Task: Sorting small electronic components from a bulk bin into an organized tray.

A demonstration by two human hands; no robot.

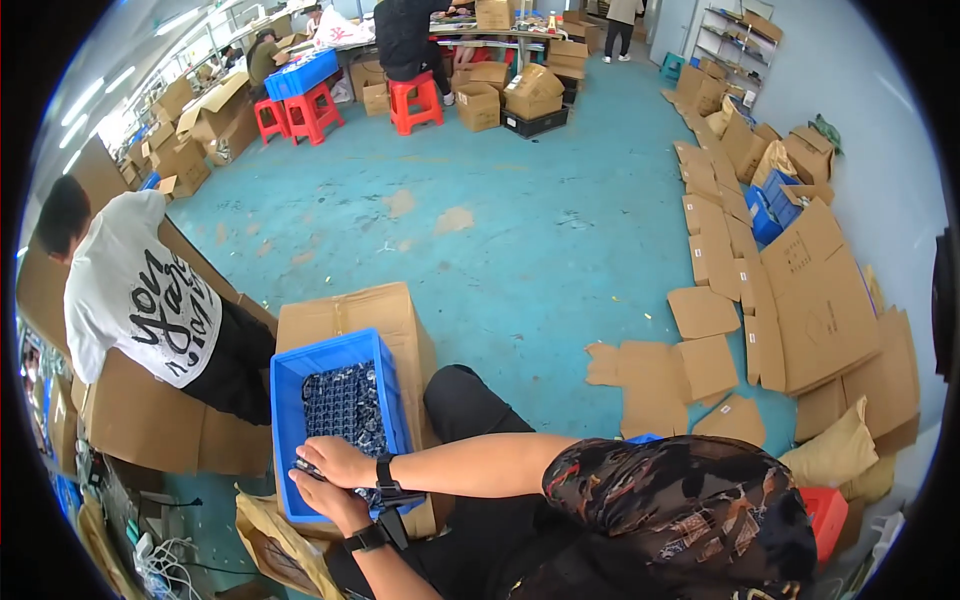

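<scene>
Both hands were down at seven o'clock in my view, working inside the blue rectangular plastic crate (290,400) that sat on a brown cardboard box (385,310). My right hand (335,462), wearing a black wrist strap, was curled over the stack of dark moulded plastic trays (345,405) at the crate's near end, fingers bent down onto its edge; whether it had closed fully around a tray I could not tell. My left hand (325,500), just below at six o'clock from the right, was partly hidden behind the crate's near wall, and its grip I could not make out either. I judged the trays light and thin, likely to flex if lifted by one corner, and the small parts seated in them could spill, so a hold on two opposite edges looked safest. At nine o'clock a person in a white printed shirt (135,295) bent over other cardboard, well apart from me. Flattened brown cardboard sheets (800,290) lay at three o'clock on the blue-green floor (520,230).
</scene>
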